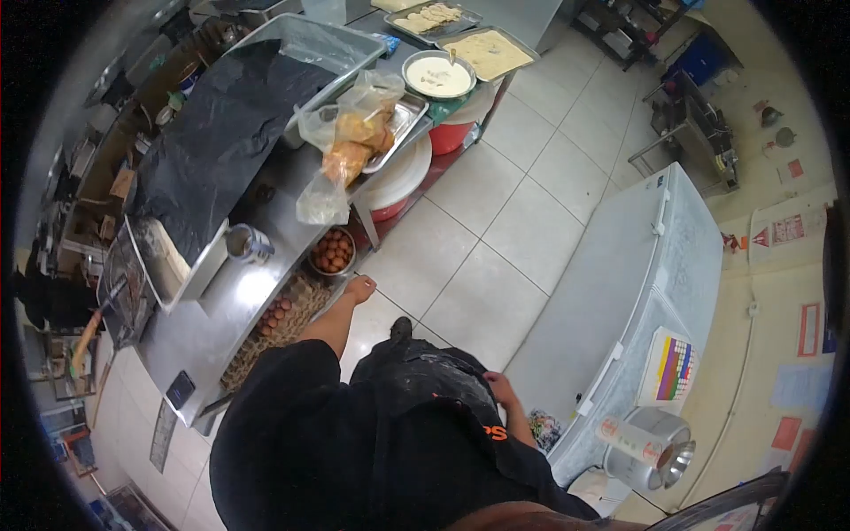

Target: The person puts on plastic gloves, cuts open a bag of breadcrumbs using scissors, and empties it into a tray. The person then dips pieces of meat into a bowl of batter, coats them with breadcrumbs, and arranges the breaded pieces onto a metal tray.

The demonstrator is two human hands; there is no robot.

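Low beside the steel table, my left hand (360,288) hangs just right of a metal bowl of brown eggs (333,251); its fingers look small and loosely curled, and nothing can be made out in it. My right hand (501,387) is by my dark apron (434,380) at hip height, its fingers partly hidden, so its grip is unclear. More eggs (275,316) sit in cartons under the table. Above, a plastic bag of bread (345,159) lies partly on a metal tray (401,133).
The steel table (204,341) runs along the left, with a tin can (249,244), a phone (181,389) and black plastic sheeting (230,133). A bowl of white mixture (438,77) stands at its far end. A chest freezer (611,265) is on the right.
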